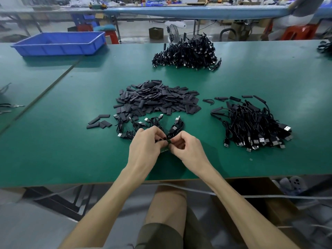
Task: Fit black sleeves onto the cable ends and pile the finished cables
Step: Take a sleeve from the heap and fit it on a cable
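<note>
At a green-topped workbench [53,150], a seated worker's left hand [145,148] and right hand [186,148] meet fingertip to fingertip at the centre of the frame — both pinched tight on a small dark cable end [168,140], too tiny to tell whether a sleeve is on it. Just beyond the knuckles, at 12 o'clock, lies a loose scatter of thin black USB cables with silver plugs [143,124], and past that a broad heap of flat black sleeve pieces [158,99]. At 2 o'clock from the hands sits a tangled pile of black cables with sleeved ends [255,126] — well apart from a second cable mound [188,53] farther up the bench. A blue plastic tray [59,44] rests at 10 o'clock.
</note>
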